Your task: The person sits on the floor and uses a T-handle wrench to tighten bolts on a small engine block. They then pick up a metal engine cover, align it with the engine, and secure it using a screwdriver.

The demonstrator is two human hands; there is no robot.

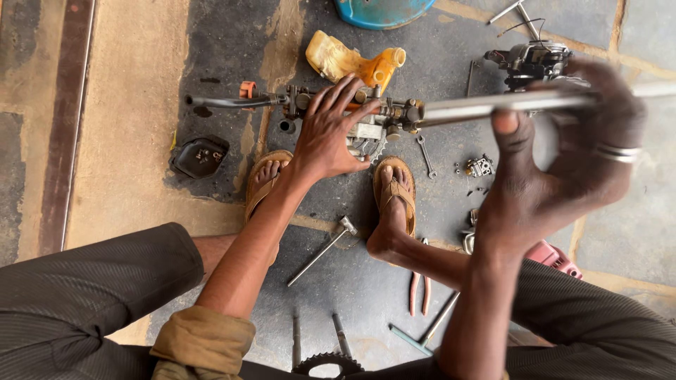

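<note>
My left hand (329,134) presses on the metal engine head (373,127) of a long machine lying across the oily floor; its dark handle bar (225,102) with an orange lever runs out to the left. My right hand (563,162), blurred and close to the camera, is wrapped around the machine's silver shaft tube (479,108), which runs to the right edge. A ring shows on one finger. Both my sandalled feet (394,190) rest just below the engine head.
A yellow plastic tank (352,63) lies behind the engine, a blue container (380,10) at top. A black cover (198,156) sits left. A T-handle wrench (322,250), spanner (425,155), carburettor (479,167), pliers (420,292), sprocket (327,364) and a red part (556,257) lie around.
</note>
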